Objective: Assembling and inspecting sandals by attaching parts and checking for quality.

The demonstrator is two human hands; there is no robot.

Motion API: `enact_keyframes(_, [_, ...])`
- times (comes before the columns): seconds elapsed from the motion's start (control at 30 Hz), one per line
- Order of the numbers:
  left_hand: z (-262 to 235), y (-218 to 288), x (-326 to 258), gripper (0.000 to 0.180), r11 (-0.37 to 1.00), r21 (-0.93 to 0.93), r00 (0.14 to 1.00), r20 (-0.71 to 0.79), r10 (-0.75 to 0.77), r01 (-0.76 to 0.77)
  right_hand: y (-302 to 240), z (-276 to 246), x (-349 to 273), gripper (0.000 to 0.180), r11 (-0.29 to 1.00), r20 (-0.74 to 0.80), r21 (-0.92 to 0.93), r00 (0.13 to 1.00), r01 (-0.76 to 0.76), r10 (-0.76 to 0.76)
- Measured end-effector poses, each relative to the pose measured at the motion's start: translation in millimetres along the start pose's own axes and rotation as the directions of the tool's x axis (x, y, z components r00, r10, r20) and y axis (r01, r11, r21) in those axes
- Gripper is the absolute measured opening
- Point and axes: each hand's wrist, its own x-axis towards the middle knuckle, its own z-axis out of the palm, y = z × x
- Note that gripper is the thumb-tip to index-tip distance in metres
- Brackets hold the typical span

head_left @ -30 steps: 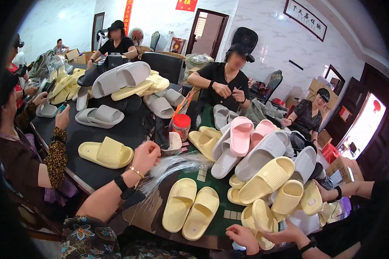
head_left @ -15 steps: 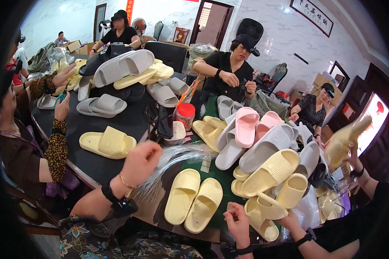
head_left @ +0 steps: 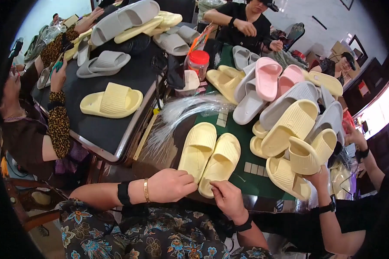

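A pair of pale yellow slippers, the left slipper (head_left: 197,149) and the right slipper (head_left: 224,160), lies side by side in front of me with heels toward me. My left hand (head_left: 170,185) is closed at the left slipper's heel, with a gold bracelet and black band at its wrist. At the right slipper's heel my right hand (head_left: 230,199) is closed, thumb against bent fingers. A faint thin line crosses the slippers, too fine to name. What either hand pinches, if anything, is hidden. Clear plastic strands (head_left: 177,125) lie fanned out behind the pair.
To the right rises a pile of grey, pink and yellow slippers; a co-worker's hand (head_left: 319,178) grips one yellow slipper (head_left: 309,153) there. Small pale squares (head_left: 255,168) lie on the green mat. A red-lidded jar (head_left: 198,62) stands behind. Co-workers sit around the black table (head_left: 112,138).
My left hand has come down and rightward from above the table to the slippers' heels. My right hand has moved left to join it. The view has tilted down.
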Motion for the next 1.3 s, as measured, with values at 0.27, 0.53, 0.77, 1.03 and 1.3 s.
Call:
enact_keyframes(0.27, [25.8, -0.3, -26.2, 0.016, 0.954, -0.172, 0.935, 0.218, 0.28, -0.246, -18.6, 3.2, -27.5, 0.017, 0.974, 0.13, -0.127, 0.977, 0.185, -0.169])
enact_keyframes(0.53, [17.7, -6.6, -36.5, 0.015, 0.972, -0.179, 0.972, 0.147, 0.182, -0.155, -25.1, -0.8, -23.4, 0.019, 0.962, 0.168, -0.157, 0.966, 0.224, -0.197])
enact_keyframes(0.77, [-24.2, -5.1, -25.0, 0.007, 0.819, -0.469, 0.821, -0.285, -0.494, 0.33, -20.6, -11.6, -0.6, 0.037, 0.994, -0.117, -0.108, 0.992, 0.024, -0.036])
enact_keyframes(1.03, [-17.1, -0.6, -17.8, 0.008, 0.828, -0.415, 0.848, -0.205, -0.488, 0.376, -18.6, -6.9, 6.4, 0.044, 0.921, -0.182, 0.321, 0.94, -0.222, 0.29])
enact_keyframes(1.3, [-4.4, 12.4, -15.0, 0.011, 0.976, -0.131, 0.974, -0.126, -0.188, 0.172, -11.4, -2.5, 4.7, 0.031, 0.985, -0.042, 0.059, 0.985, -0.164, 0.166])
